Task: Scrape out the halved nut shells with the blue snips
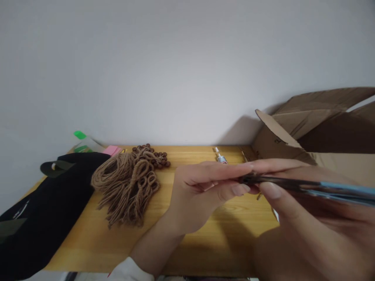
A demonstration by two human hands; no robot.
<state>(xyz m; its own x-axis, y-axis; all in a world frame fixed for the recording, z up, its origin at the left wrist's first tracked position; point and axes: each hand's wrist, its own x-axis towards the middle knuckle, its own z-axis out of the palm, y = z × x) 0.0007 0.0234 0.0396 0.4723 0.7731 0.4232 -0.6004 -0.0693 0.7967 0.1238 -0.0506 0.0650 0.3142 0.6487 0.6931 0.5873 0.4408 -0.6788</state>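
Close to the camera, my right hand (316,210) is closed around a pair of pliers (310,186) with blue handles and dark metal jaws. The pliers lie nearly level, their tip pointing left. My left hand (205,191) pinches with thumb and forefinger right at that tip. Whatever small dark piece sits between those fingers is mostly hidden, so I cannot make it out. Both hands are held above the wooden table (187,249), fingertips almost meeting.
Left of my hands lies a bundle of brown cord (125,187), with dark brown beads (159,159) behind it. A black bag (55,199) covers the table's left side, near pink paper (112,150). A glue tube (222,159) lies behind my hands. An open cardboard box (281,136) stands right.
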